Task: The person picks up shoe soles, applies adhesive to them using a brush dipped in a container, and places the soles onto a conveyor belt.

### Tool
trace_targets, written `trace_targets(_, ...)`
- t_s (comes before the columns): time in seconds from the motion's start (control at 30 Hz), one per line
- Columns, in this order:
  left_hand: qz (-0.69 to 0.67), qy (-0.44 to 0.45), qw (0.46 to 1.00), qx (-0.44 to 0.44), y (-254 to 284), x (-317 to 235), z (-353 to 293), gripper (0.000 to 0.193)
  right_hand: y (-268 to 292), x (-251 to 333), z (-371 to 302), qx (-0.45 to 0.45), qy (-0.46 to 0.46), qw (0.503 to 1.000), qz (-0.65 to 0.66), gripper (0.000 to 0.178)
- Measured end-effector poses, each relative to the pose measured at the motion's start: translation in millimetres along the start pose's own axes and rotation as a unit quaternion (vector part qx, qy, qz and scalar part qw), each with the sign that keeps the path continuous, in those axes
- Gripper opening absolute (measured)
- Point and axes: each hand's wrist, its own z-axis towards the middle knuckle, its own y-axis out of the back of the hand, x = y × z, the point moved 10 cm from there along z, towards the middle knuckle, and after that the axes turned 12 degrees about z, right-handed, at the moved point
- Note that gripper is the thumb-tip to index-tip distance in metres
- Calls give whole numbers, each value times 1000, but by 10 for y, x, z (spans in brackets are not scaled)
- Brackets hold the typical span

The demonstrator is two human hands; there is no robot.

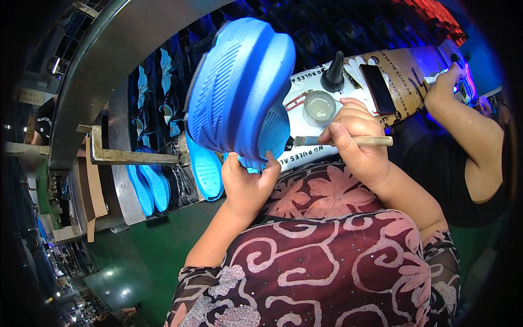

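Observation:
My left hand [248,182] grips a bright blue shoe sole [237,92] by its lower end, thumb and fingers closed on it. The sole stands tilted upward, its grooved sidewall in view. Pinched in my right hand [357,144] is a flat brush with a wooden handle [376,141]. Its dark-tipped bristles lie close against the sole's inner edge; whether they touch I cannot tell. Just beyond my right fingers stands a round, clear cup [320,108] with pale liquid. Beside it are a black cone-shaped bottle [334,73] and a small red-handled tool [297,101].
More blue soles [204,166] lie to the left, near a metal bracket [131,155] and a curved metal frame [81,82]. A phone [378,90] and a white glove [357,70] rest on the wrapped surface. At right, another person's arm [468,120] reaches in.

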Motion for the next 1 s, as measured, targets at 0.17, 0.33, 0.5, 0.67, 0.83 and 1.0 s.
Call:
trace_targets(0.17,-7,13,1000,-6,7,-51,57,34,-142,21,18,52,14,998,-40,24)
trace_targets(0.33,13,-5,1000,-12,24,-29,11,34,-90,-4,4,52,11,996,-73,27)
trace_targets(0.5,-4,16,1000,-7,-5,-20,-5,34,-131,28,-28,61,17,997,-51,24)
trace_targets(0.67,6,-32,999,1,-30,-106,30,33,-165,71,-44,53,55,995,-58,18)
trace_targets(0.83,-10,4,1000,23,-83,-7,-46,28,-98,60,-20,51,36,997,-38,20)
trace_targets(1.0,-31,-50,998,37,-79,-332,143,27,-168,93,-30,39,51,997,-34,21)
